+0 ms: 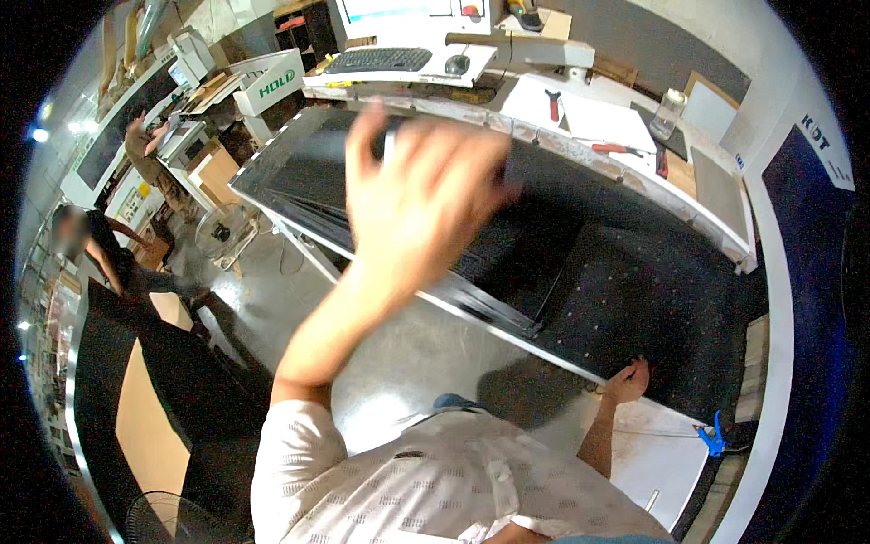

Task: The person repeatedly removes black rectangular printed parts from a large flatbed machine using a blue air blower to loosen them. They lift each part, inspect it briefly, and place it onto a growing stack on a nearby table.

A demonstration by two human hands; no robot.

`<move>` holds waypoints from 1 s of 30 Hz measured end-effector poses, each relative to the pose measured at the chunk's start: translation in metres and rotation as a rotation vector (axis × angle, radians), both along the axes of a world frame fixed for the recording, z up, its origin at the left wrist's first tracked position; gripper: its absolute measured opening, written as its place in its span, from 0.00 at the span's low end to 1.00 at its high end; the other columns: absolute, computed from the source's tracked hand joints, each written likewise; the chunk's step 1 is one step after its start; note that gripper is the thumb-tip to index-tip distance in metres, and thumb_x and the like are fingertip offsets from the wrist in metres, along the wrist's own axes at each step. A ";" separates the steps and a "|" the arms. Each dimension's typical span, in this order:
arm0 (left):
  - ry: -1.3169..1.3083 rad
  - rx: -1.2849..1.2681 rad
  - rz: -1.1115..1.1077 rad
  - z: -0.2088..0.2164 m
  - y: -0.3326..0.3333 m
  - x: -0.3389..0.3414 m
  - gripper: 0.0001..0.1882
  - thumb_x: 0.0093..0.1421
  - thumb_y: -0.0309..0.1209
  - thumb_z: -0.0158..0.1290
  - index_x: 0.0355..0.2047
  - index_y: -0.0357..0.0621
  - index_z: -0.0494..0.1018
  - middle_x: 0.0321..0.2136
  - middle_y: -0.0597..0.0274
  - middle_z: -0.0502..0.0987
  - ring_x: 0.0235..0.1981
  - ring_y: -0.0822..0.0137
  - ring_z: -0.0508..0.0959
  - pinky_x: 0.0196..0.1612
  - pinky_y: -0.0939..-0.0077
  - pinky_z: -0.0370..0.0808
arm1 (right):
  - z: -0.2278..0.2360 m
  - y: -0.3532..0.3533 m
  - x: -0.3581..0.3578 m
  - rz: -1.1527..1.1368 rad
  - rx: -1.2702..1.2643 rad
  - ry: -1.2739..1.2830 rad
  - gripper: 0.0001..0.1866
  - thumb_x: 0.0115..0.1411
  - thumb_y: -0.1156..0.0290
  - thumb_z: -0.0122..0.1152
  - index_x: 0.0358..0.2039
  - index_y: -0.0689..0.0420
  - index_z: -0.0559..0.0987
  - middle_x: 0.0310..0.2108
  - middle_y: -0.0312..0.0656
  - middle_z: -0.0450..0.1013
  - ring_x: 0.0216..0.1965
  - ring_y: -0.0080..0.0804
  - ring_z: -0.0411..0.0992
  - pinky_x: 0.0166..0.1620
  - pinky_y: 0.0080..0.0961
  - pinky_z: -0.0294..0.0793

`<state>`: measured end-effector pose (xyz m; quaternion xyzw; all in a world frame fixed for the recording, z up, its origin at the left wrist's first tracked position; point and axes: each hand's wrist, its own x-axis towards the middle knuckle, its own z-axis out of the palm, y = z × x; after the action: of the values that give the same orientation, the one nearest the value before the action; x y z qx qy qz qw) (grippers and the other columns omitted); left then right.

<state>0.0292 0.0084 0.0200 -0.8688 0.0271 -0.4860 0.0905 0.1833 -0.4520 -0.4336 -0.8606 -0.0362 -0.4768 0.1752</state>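
Note:
My left hand (426, 190) is raised above a long table, smeared by motion. One finger stands apart from the others, and a small white patch shows beside it; whether the hand holds anything, I cannot tell. Below it lies a dark, glossy sheet (304, 163) with wrinkled film along its near edge. My right hand (627, 381) is low at the table's near edge, beside a black surface (625, 290) dotted with pale specks. Its fingers are loosely bent and apart, with nothing visible in them. A blue air blow gun (713, 435) sits to its right.
Behind the table, a shelf carries a keyboard (379, 61), a mouse (458, 64), a monitor (412, 16), red-handled tools (625, 149) and a clear bottle (668, 113). Two people (100, 249) work at the left. A floor fan (220, 234) stands beyond them. Dark panels (204, 363) lie lower left.

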 end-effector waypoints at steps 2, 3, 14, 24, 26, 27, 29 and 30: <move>-0.215 0.091 0.053 0.039 0.021 0.078 0.30 0.49 0.45 0.68 0.52 0.54 0.75 0.41 0.70 0.80 0.48 0.59 0.78 0.58 0.28 0.64 | 0.001 0.005 0.000 -0.001 0.026 0.003 0.25 0.72 0.56 0.41 0.36 0.61 0.82 0.41 0.50 0.81 0.39 0.51 0.78 0.45 0.46 0.77; -0.097 0.042 0.114 0.060 0.030 0.112 0.37 0.45 0.45 0.71 0.56 0.53 0.71 0.46 0.68 0.78 0.53 0.57 0.75 0.58 0.22 0.61 | 0.004 0.007 0.005 0.007 0.036 0.034 0.24 0.71 0.58 0.40 0.34 0.62 0.82 0.41 0.50 0.81 0.40 0.52 0.77 0.46 0.46 0.76; 0.358 -0.096 0.217 0.094 0.077 0.270 0.63 0.30 0.46 0.78 0.67 0.53 0.57 0.64 0.63 0.66 0.67 0.52 0.63 0.56 0.04 0.49 | 0.005 0.008 -0.003 -0.049 0.044 -0.030 0.25 0.73 0.55 0.39 0.35 0.59 0.82 0.44 0.47 0.81 0.49 0.52 0.77 0.57 0.50 0.73; 0.490 -0.070 0.218 0.107 0.084 0.272 0.63 0.33 0.53 0.76 0.65 0.42 0.56 0.64 0.41 0.64 0.67 0.41 0.61 0.60 0.16 0.56 | 0.008 0.005 -0.001 -0.016 0.023 0.082 0.15 0.65 0.63 0.47 0.36 0.57 0.82 0.47 0.47 0.80 0.48 0.52 0.76 0.56 0.48 0.73; 0.438 -0.003 0.184 0.107 0.076 0.257 0.64 0.33 0.53 0.76 0.65 0.39 0.55 0.61 0.41 0.67 0.66 0.42 0.63 0.58 0.15 0.58 | 0.012 0.007 -0.002 0.003 0.030 0.036 0.16 0.66 0.65 0.46 0.34 0.57 0.82 0.46 0.46 0.81 0.48 0.50 0.77 0.54 0.47 0.73; 0.433 -0.019 0.191 0.108 0.071 0.249 0.64 0.33 0.54 0.76 0.65 0.39 0.55 0.61 0.42 0.66 0.65 0.42 0.63 0.58 0.15 0.58 | 0.014 0.009 -0.002 0.027 0.064 0.061 0.16 0.66 0.66 0.46 0.33 0.58 0.83 0.45 0.45 0.81 0.48 0.49 0.77 0.54 0.46 0.74; 0.425 0.003 0.184 0.110 0.065 0.232 0.64 0.34 0.54 0.76 0.66 0.39 0.55 0.62 0.44 0.65 0.65 0.43 0.64 0.56 0.13 0.59 | 0.017 0.012 -0.002 0.029 0.100 -0.008 0.18 0.67 0.64 0.44 0.33 0.58 0.83 0.45 0.44 0.81 0.48 0.49 0.77 0.53 0.46 0.74; 0.425 0.039 0.162 0.111 0.062 0.225 0.64 0.35 0.55 0.75 0.66 0.39 0.54 0.63 0.45 0.65 0.65 0.43 0.64 0.56 0.13 0.60 | 0.018 0.013 -0.002 0.064 0.105 -0.038 0.19 0.67 0.64 0.44 0.33 0.58 0.83 0.44 0.44 0.81 0.47 0.49 0.78 0.53 0.46 0.74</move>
<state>0.2545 0.0703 0.1306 -0.9491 -0.0151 -0.2827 0.1382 0.1811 -0.4391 -0.4155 -0.8395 -0.0420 -0.4884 0.2345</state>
